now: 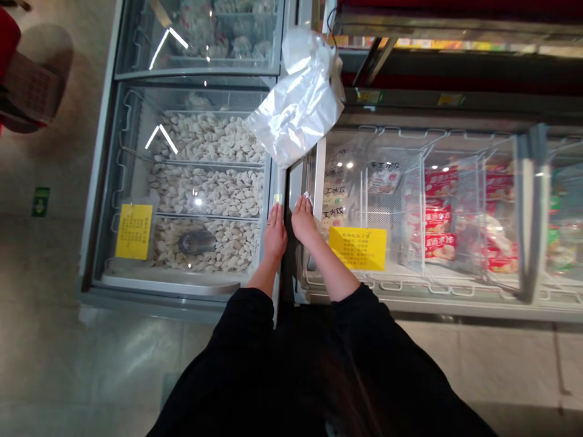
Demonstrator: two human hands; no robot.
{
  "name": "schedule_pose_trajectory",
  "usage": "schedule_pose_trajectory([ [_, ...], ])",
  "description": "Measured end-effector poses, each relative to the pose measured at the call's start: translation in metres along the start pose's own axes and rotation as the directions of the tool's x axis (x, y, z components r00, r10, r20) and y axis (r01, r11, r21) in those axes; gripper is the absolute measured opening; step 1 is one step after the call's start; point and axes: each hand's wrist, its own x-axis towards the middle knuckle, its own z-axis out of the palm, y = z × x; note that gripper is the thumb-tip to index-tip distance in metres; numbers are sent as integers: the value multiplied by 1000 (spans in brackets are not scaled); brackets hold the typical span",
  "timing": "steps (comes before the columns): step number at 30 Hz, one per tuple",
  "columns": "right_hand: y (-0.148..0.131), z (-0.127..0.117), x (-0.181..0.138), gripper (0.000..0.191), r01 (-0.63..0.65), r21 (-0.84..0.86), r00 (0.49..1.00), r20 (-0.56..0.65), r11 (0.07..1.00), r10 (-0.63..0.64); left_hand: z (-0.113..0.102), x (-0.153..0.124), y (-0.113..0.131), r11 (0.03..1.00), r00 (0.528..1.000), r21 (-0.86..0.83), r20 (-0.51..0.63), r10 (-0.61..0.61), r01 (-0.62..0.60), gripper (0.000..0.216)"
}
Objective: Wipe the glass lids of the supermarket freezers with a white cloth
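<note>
My left hand (274, 233) lies flat, fingers stretched out, on the grey frame (277, 182) between two chest freezers, just below a small pale label (277, 199). Right beside it, my right hand (303, 217) rests on the edge of the right freezer's sliding lid (319, 164). Its fingers are drawn together on a small white scrap (307, 195) at the fingertips; I cannot make out what the scrap is. A bundle of clear plastic bags (298, 100) hangs above both hands. Black sleeves cover my forearms.
The left freezer (107, 182) holds loose white dumplings (209, 182) under glass, a scoop (195, 241) and a yellow sign (133, 231). The right freezer (528, 212) holds packaged food in wire baskets and another yellow sign (357, 247). Someone's red-clothed figure (18, 73) stands at the top left.
</note>
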Motion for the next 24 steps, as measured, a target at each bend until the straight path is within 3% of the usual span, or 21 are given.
schedule_pose_trajectory([
  [4, -4, -23, 39, 66, 9, 12, 1000, -27, 1000, -9, -3, -1, 3, 1000, 1000, 9, -5, 4, -4, 69],
  [11, -7, -25, 40, 65, 1, 40, 999, -38, 999, 1, -4, -2, 8, 999, 1000, 44, 12, -20, 20, 71],
  [18, -6, -46, 91, 64, 18, 19, 998, -64, 1000, -16, 0, -2, 6, 999, 1000, 50, -17, 0, 0, 81],
  [21, -6, -46, 84, 63, 40, -8, 997, -60, 999, -41, -1, -2, 6, 999, 1000, 52, -24, 14, -13, 73],
  [24, -5, -35, 49, 62, 53, -39, 998, -38, 998, -55, -2, -1, 6, 998, 1000, 55, -15, 6, -5, 66],
])
